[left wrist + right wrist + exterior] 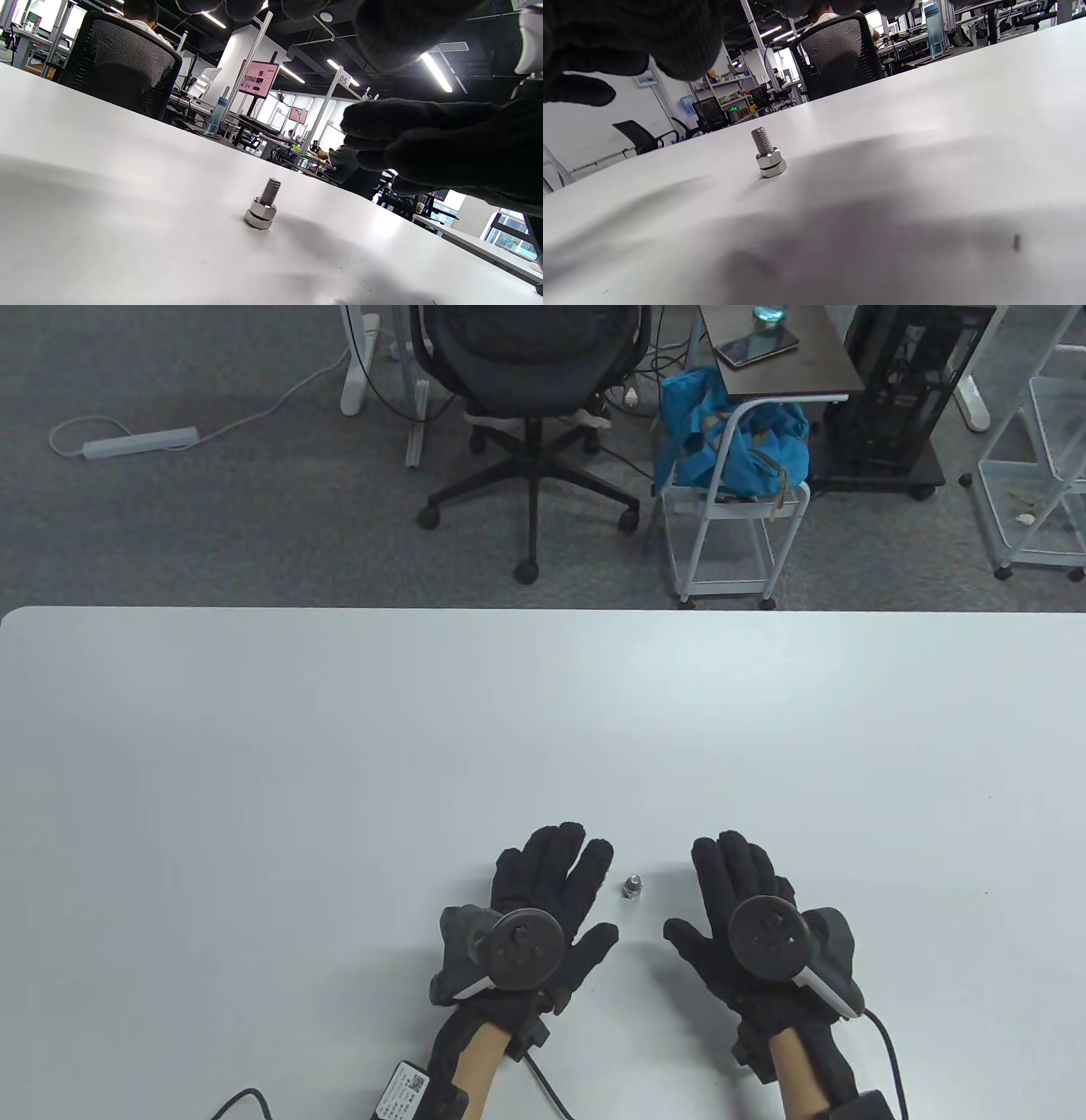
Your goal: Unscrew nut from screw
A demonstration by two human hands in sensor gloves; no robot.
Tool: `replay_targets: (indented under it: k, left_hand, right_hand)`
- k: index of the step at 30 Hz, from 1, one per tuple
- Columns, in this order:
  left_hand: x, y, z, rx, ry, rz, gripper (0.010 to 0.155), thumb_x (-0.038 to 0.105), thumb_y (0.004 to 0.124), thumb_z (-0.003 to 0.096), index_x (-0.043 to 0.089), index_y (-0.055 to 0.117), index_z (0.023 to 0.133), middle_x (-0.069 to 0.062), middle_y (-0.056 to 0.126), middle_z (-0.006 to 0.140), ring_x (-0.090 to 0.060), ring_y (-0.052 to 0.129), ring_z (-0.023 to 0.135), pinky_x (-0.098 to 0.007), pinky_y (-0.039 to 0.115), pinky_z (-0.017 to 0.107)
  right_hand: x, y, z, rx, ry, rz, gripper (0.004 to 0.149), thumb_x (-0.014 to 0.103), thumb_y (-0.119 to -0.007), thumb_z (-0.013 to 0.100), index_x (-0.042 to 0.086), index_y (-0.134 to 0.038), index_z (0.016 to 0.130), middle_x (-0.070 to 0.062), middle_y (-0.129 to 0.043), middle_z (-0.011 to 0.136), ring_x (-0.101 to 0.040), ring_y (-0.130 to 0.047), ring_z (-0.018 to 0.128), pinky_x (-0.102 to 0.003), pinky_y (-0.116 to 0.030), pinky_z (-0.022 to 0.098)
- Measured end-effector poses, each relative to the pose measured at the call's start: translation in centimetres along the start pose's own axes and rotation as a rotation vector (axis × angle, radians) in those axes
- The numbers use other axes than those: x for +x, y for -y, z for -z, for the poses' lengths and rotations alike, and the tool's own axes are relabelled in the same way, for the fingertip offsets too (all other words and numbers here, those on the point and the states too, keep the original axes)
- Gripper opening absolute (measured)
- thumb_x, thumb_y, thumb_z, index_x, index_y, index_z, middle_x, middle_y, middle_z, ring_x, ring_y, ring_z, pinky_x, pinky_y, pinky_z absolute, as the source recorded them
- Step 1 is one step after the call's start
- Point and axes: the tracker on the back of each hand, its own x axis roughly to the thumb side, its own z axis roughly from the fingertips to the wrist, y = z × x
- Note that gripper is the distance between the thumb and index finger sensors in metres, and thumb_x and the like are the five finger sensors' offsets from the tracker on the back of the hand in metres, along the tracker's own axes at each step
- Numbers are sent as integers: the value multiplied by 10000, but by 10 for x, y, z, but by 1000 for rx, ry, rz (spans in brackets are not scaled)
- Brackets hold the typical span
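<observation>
A small steel screw (632, 887) stands head down on the white table (339, 746), threaded end up. A hex nut (262, 207) sits low on the thread, just above the head. It also shows in the right wrist view (769, 160). My left hand (599, 894) lies open, fingers stretched forward, just left of the screw and apart from it. My right hand (689, 892) lies open just right of the screw, also apart from it. Neither hand holds anything. In the left wrist view the right hand's fingers (424, 135) show beyond the screw.
The table's far edge (543, 608) runs across the middle of the table view. Beyond it on the floor stand an office chair (528, 407) and a white cart with a blue bag (730, 449). Glove cables (543, 1082) trail at the near edge.
</observation>
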Motion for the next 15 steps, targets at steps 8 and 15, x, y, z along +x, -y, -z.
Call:
replay_targets:
  k: [8,15]
  left_hand:
    - [0,0,1,-7,-1,-1,833,549,759,498,294,373,1191,-175,350,1259,-468,389,1135,-737,354,739]
    - [-4,0,2,-4,-21,-22,821,546,751,502,292,381,1190,-178,355,1257,-469,392,1134,-736,357,739]
  right_hand:
    - [27,-18,43,145,14,-133,802,514,-813,503,118,-477,1114,-184,-563,1089,-479,-636,936,-722,-517,682]
    - [44,-34,72,227,17,-234,802,493,-823,505,137,-465,1128,-182,-635,1052,-462,-724,870,-711,-561,670]
